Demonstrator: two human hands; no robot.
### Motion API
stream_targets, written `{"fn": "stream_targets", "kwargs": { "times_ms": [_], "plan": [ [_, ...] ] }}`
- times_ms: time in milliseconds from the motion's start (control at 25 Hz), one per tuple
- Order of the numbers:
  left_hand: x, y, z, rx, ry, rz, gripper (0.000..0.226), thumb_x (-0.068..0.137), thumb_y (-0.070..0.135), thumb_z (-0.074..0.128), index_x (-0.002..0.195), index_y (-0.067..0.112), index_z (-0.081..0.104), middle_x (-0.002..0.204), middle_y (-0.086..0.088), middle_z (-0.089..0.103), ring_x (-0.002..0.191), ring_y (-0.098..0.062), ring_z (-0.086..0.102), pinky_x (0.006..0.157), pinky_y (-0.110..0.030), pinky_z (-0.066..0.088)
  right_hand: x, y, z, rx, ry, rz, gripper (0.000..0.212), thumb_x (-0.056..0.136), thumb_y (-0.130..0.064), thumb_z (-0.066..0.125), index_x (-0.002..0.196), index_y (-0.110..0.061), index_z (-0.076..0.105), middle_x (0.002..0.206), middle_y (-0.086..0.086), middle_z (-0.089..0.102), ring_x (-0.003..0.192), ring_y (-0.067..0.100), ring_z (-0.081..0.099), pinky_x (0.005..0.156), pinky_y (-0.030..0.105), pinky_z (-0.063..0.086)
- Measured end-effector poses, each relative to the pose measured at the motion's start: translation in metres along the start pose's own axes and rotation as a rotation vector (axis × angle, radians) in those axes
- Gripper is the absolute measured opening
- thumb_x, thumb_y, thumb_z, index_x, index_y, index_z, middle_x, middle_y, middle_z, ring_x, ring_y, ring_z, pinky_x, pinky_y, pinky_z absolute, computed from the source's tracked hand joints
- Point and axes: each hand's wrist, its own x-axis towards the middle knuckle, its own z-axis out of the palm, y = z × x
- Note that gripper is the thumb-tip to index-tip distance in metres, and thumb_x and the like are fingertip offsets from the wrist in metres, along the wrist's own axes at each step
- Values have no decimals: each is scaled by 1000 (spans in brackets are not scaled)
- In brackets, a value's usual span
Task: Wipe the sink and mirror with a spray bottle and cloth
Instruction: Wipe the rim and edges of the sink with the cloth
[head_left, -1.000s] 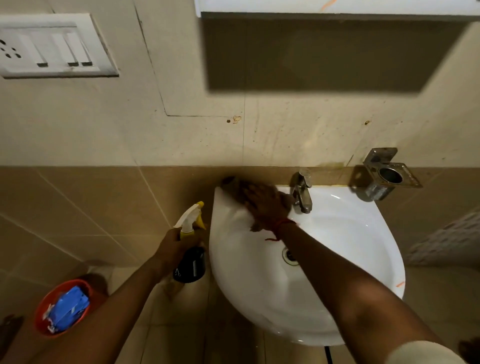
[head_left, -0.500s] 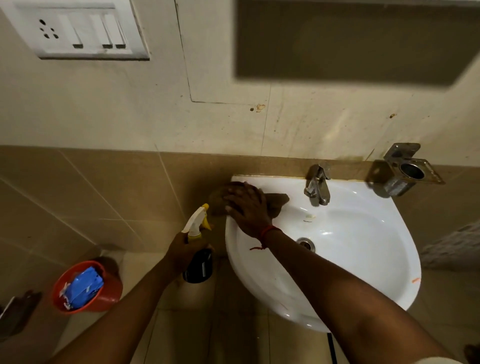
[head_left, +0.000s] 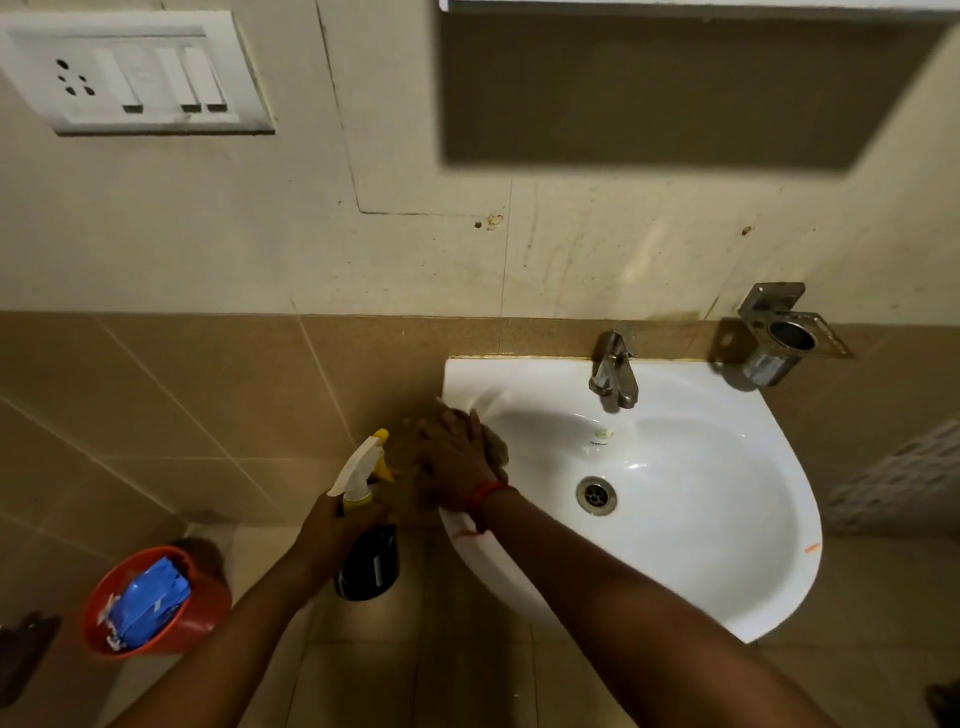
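A white corner sink (head_left: 727, 519) hangs on the tiled wall, with a metal tap (head_left: 613, 374) at its back and a drain (head_left: 596, 494) in the bowl. My right hand (head_left: 457, 462) presses a brown cloth (head_left: 496, 447) against the sink's left rim; most of the cloth is hidden under the hand. My left hand (head_left: 337, 525) grips a spray bottle (head_left: 366, 540) with a dark body and a white and yellow trigger head, held upright just left of the sink. The bottom edge of the mirror cabinet (head_left: 675, 5) shows at the top.
A red bucket (head_left: 197, 618) holding a blue packet (head_left: 150, 603) stands on the floor at lower left. A metal holder (head_left: 779, 338) is fixed to the wall right of the tap. A switch panel (head_left: 130, 73) sits at upper left.
My right hand has slid the cloth from the sink's back left corner down along the left rim. The spray bottle has stayed in my left hand beside the sink.
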Motion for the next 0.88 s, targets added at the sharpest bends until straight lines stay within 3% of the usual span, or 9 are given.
{"fn": "stream_targets", "kwargs": {
  "times_ms": [80, 240, 320, 440, 520, 640, 720, 800, 880],
  "plan": [
    [4, -6, 0, 22, -3, 31, 65, 53, 40, 78, 114, 18, 69, 95, -28, 77, 87, -40, 75, 82, -47, 60, 44, 29, -22, -66, 12, 61, 45, 96, -35, 54, 140, -27, 50, 157, 2, 34, 151, 31, 11, 121, 58, 0],
    [6, -15, 10, 54, -13, 20, 67, 57, 37, 78, 120, 16, 69, 93, -28, 77, 92, -49, 74, 93, -60, 58, 20, 122, -48, -53, 320, 200, 44, 103, -34, 44, 146, -29, 42, 150, 3, 46, 144, 29, 33, 121, 55, 20],
    [0, -10, 16, 25, -4, 18, 62, 58, 35, 79, 116, 14, 70, 94, -31, 75, 91, -54, 72, 92, -66, 57, -21, 151, -45, -85, 460, 320, 47, 102, -33, 40, 147, -21, 40, 151, 8, 44, 144, 33, 32, 121, 53, 24],
    [-8, 2, 20, 12, 15, 40, 59, 59, 34, 77, 114, 12, 70, 97, -35, 72, 93, -57, 69, 90, -67, 57, -25, 140, -34, -75, 547, 595, 51, 99, -37, 40, 147, -18, 39, 152, 9, 41, 146, 36, 27, 119, 53, 21],
    [-16, 3, 17, 25, -18, 29, 57, 61, 33, 77, 115, 14, 70, 100, -33, 72, 95, -54, 70, 93, -63, 58, -4, 114, -37, 6, 494, 618, 47, 97, -37, 47, 141, -21, 46, 146, 8, 47, 142, 35, 32, 119, 55, 15],
    [-34, -5, 12, 107, -86, -15, 43, 71, 23, 78, 112, 13, 71, 103, -24, 75, 91, -41, 76, 91, -53, 60, 20, 84, -42, 29, 248, 223, 42, 95, -33, 57, 136, -24, 54, 143, 6, 52, 142, 33, 33, 119, 56, 13],
    [-47, -15, 7, 222, -166, -77, 26, 80, 12, 77, 104, 6, 72, 95, -25, 77, 83, -36, 78, 80, -42, 63, 31, 70, -52, 62, 68, 95, 45, 96, -35, 58, 139, -25, 55, 148, 5, 50, 145, 33, 28, 120, 54, 12],
    [-61, -22, 1, 373, -225, -158, 9, 85, 5, 73, 93, 4, 74, 83, -19, 80, 73, -25, 79, 67, -26, 59, 33, 55, -64, 127, -78, 84, 44, 97, -39, 57, 137, -22, 58, 150, 4, 49, 147, 27, 27, 122, 46, 7],
    [-77, -31, -4, 418, -237, -191, 4, 85, 5, 72, 87, 8, 74, 71, -8, 80, 63, -12, 76, 61, -20, 56, 26, 38, -68, 205, -131, 158, 42, 97, -43, 53, 127, -18, 67, 147, 6, 52, 145, 28, 32, 123, 43, 12]
  ]
}}
